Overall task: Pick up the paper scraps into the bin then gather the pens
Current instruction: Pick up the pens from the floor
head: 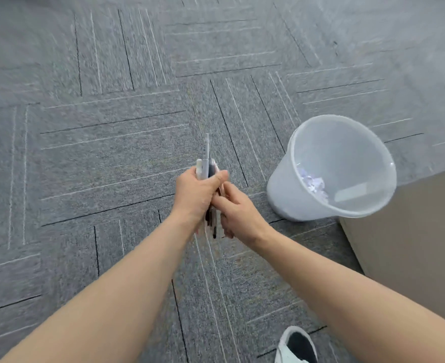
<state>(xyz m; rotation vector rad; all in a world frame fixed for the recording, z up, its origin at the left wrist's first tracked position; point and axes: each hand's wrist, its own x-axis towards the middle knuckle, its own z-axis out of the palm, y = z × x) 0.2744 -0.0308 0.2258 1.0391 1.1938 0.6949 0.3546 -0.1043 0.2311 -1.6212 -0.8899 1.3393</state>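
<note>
My left hand (195, 191) is closed around a bundle of pens (206, 163), which sticks out above and below the fist over the grey carpet. One grey-white pen rises higher than the others. My right hand (238, 214) touches the lower part of the bundle from the right, its fingers pinched on the pens. To the right stands a translucent white bin (318, 205) with white paper scraps (314, 186) lying at its bottom. No scraps show on the carpet.
A beige cabinet or box (412, 231) stands at the right, just behind the bin. My white shoe (296, 345) shows at the bottom edge. Grey carpet tiles (98, 153) with line patterns cover the floor all around.
</note>
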